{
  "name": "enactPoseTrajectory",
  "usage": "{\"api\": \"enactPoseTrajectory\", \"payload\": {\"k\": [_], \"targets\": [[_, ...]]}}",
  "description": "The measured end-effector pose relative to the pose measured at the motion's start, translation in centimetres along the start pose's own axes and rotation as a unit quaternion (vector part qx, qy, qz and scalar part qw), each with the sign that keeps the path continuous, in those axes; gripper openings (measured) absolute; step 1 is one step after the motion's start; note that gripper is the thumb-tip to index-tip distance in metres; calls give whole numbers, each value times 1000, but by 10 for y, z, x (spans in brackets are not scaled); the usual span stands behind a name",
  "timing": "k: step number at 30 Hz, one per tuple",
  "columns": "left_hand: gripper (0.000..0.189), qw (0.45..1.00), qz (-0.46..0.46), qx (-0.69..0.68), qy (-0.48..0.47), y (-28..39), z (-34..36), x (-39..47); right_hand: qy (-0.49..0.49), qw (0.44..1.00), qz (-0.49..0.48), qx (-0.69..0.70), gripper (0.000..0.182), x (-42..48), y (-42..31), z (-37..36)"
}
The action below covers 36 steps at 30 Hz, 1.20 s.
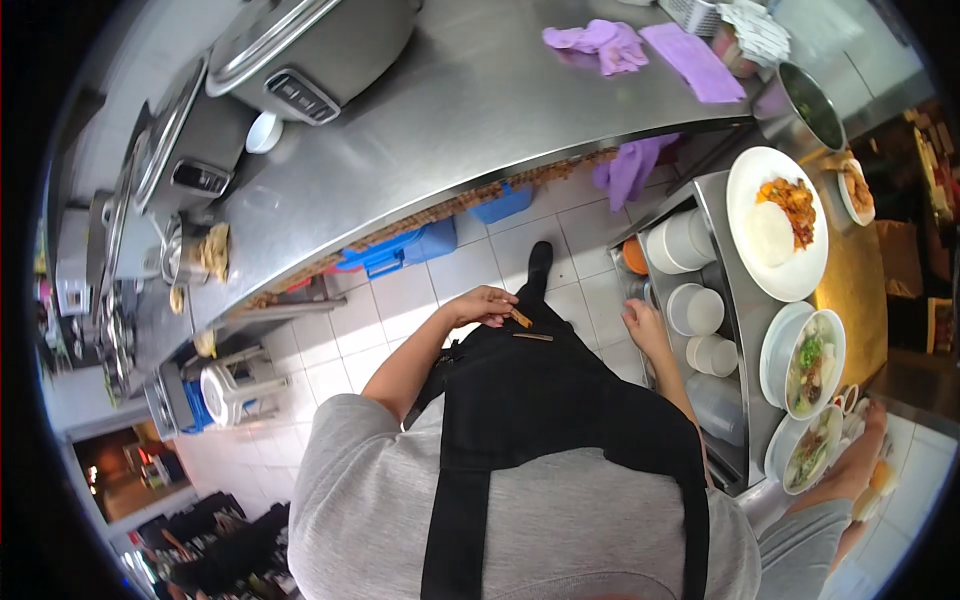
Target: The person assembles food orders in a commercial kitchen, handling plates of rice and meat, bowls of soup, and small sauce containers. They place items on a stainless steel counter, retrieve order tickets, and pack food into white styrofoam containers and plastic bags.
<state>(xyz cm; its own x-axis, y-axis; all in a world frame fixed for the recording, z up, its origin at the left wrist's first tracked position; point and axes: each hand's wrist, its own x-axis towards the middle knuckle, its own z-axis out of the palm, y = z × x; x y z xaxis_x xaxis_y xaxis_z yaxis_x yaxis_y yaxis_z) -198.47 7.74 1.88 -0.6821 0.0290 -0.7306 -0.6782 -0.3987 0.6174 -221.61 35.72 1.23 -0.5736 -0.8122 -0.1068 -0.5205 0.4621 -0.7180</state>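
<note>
My left hand [486, 306] is in front of the black apron [555, 405], its fingers pinched on a small orange-brown strip [520, 319] too small to name for sure. A thin, pale, narrow piece [532, 337] shows on the apron just below it. My right hand [643, 321] hangs with curled fingers beside the metal shelf unit [757, 442]; I see nothing in it, but its palm is hidden. Nearest to it are stacked white bowls [696, 309] inside the shelf. On the unit's top sits a white plate [739, 191] with rice and a reddish dish.
Two white soup bowls [814, 364] [811, 450] stand along the shelf top, where another person's arm [847, 469] reaches in. A steel counter [465, 97] runs ahead, bearing large cookers [322, 52] and purple cloths [694, 64]. Blue bins [420, 244] and a white stool [232, 390] stand below.
</note>
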Motion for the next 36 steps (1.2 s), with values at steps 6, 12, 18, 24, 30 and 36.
{"api": "enactPoseTrajectory", "payload": {"k": [6,12,18,24,30,36], "targets": [[16,995,-21,93,-23,-45,-34,-30,-49,996,70,-6,23,-17,44,50],[13,992,58,81,77,-29,-50,-24,-132,968,165,-138,23,-95,157,122],[20,942,158,-65,291,-19,-74,-17,-178,937,268,-135,23,-133,183,115],[15,703,252,387,541,-10,-85,-40,-133,943,302,-45,22,-122,148,80],[15,629,277,478,547,10,-96,-49,-102,953,284,22,22,-84,108,67],[14,628,193,419,627,-47,-129,-54,-52,966,217,128,22,-59,99,72]]}}
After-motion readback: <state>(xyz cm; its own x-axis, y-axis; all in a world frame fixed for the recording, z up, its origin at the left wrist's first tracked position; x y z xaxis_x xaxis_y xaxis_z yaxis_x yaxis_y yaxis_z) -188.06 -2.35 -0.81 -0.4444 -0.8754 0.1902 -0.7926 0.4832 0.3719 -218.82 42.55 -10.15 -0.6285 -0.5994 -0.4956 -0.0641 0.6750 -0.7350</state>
